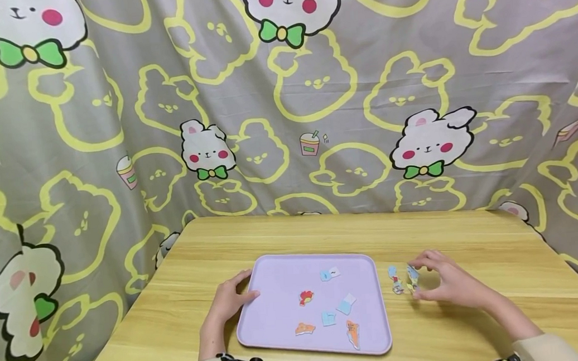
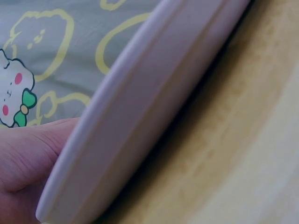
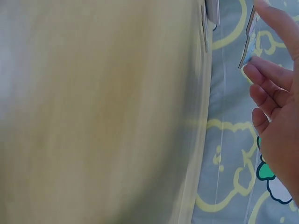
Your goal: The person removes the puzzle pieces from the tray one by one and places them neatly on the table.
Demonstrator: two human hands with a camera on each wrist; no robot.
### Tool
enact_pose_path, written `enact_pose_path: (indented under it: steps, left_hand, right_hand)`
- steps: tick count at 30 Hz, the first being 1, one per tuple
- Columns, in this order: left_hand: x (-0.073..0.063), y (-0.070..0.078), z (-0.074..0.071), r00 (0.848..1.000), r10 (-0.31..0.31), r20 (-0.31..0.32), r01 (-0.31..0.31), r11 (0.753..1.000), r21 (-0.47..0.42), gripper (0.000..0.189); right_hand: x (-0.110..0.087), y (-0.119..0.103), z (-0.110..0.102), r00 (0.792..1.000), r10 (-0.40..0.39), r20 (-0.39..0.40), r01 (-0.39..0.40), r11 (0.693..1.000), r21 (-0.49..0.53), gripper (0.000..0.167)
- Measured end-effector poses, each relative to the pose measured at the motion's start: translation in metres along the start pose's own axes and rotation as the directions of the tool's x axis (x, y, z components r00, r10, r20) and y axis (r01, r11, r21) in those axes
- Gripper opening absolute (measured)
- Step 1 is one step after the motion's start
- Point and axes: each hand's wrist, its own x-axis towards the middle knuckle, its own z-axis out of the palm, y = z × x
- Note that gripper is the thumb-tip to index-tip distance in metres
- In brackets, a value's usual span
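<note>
My left hand (image 1: 228, 299) grips the left rim of a lilac tray (image 1: 272, 304), its thumb over the edge. In the left wrist view, part of that hand (image 2: 32, 163) shows beyond the tray's side wall (image 2: 135, 102). To the right of the tray, my right hand (image 1: 449, 281) pinches a printed cardboard puzzle piece (image 1: 413, 278) between thumb and fingertips. The right wrist view shows this thin piece (image 3: 249, 37) edge-on, with the other fingers curled below it. A second colourful puzzle piece (image 1: 395, 280) lies on the table just left of it.
Several pieces lie scattered on the tray: a red one (image 1: 306, 298), orange ones such as one at the front right (image 1: 353, 334), and light blue ones including one at the back (image 1: 328, 274). The wooden table (image 1: 322, 228) meets a patterned curtain (image 1: 349, 170) behind.
</note>
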Motion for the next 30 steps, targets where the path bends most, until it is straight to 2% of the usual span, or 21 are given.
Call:
enact_pose_path:
  steps: [7, 18, 30]
  left_hand:
    - [0.001, -0.002, -0.001, 1.0, -0.006, -0.005, 0.006, 1.0, -0.001, 0.058]
    - [0.001, -0.002, -0.001, 1.0, 0.008, -0.004, -0.008, 1.0, -0.003, 0.058]
    - [0.001, -0.004, 0.001, 1.0, 0.015, -0.007, -0.015, 1.0, -0.009, 0.057]
  right_hand:
    - [0.0, 0.005, -0.004, 1.0, 0.015, 0.017, -0.015, 1.0, -0.004, 0.061]
    - [0.002, 0.01, 0.001, 0.999, -0.046, 0.015, 0.048, 0.994, -0.098, 0.063]
    - [0.006, 0.013, 0.0, 0.994, 0.015, 0.107, 0.001, 0.989, -0.147, 0.062]
